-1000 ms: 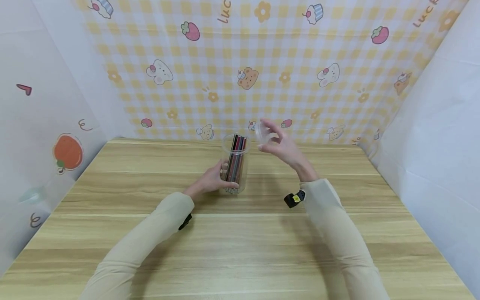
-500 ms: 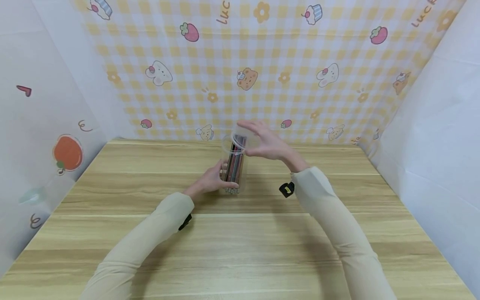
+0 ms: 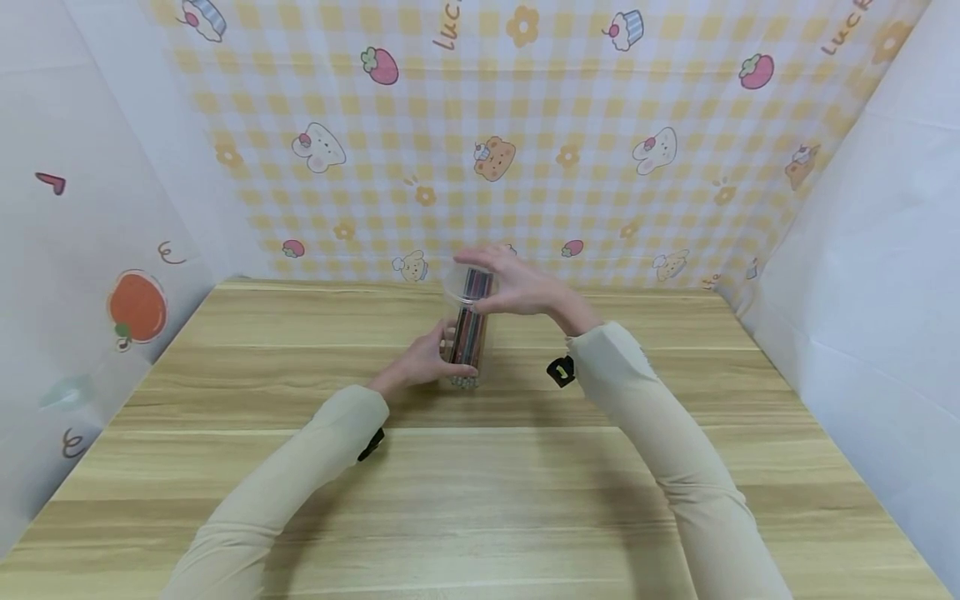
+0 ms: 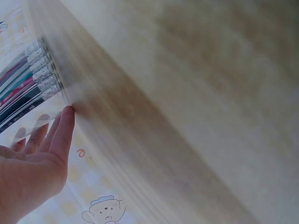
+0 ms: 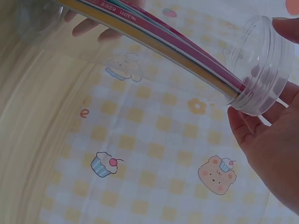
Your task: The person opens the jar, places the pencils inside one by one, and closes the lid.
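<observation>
A clear plastic jar stands upright on the wooden table, with a bundle of pencils leaning inside it. My left hand grips the jar low on its left side, thumb across the front. In the left wrist view the eraser ends of the pencils sit at the jar's bottom, and fingers show behind the clear wall. My right hand holds a clear lid at the jar's mouth, thumb and fingers around its edge. The pencils' upper ends reach the lid in the right wrist view.
The wooden table runs back to a yellow checked cloth backdrop close behind the jar. White cloth side walls stand at left and right. A black wrist camera hangs below the right sleeve.
My right hand has moved left with the lid, from beside the jar to over its mouth. The left hand and the jar have stayed in place.
</observation>
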The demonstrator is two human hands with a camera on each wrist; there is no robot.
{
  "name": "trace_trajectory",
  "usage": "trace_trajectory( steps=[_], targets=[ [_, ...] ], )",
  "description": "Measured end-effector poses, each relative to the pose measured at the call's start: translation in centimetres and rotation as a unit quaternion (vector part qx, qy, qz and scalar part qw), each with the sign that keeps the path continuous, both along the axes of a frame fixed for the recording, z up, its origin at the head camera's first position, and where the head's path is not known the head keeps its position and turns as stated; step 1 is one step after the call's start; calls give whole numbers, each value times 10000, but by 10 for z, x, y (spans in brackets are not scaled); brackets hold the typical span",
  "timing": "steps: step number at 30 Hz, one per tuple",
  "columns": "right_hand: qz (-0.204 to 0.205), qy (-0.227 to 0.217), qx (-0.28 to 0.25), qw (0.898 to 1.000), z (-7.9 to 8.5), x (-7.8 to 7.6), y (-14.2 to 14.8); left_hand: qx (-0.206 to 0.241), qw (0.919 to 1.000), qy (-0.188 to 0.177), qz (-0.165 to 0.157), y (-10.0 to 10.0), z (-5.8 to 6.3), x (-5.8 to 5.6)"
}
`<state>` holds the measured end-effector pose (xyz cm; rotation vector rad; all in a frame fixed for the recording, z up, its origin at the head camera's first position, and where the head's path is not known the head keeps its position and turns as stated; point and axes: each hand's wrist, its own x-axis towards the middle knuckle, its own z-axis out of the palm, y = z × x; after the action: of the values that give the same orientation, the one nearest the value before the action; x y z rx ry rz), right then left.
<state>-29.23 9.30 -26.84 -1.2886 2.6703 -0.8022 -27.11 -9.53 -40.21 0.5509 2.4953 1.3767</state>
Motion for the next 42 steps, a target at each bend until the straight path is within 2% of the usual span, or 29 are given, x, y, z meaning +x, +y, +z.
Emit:
trace_trajectory(
  steps=[4, 13, 20, 28, 33, 38, 40, 42],
  targets=[
    [0, -173, -16, 9998, 0, 2, -1, -1, 10000, 38, 64, 0, -4, -2],
    [38, -354, 126, 9993, 1, 0, 0, 30, 9999, -139, 41, 1, -2, -2],
    [-43, -420, 190, 9989, 0, -1, 0, -78, 9998, -96, 137, 2, -3, -3],
    [-143, -140, 177, 9996, -5, 1, -2, -113, 9997, -159, 170, 1, -5, -3],
    [-491, -7, 157, 9987, -7, 3, -6, -134, 9997, -90, 164, 0, -6, -3],
    [-1025, 641, 320, 9922, -15, 4, -15, -165, 9998, -46, 129, 0, -5, -4],
    [-1087, 945, 303, 9891, -19, 3, -18, -174, 9997, -73, 149, 0, -5, -4],
    [-1012, 1017, 169, 9895, -23, 3, -18, -174, 9997, -77, 150, -1, -5, -4]
  ],
)
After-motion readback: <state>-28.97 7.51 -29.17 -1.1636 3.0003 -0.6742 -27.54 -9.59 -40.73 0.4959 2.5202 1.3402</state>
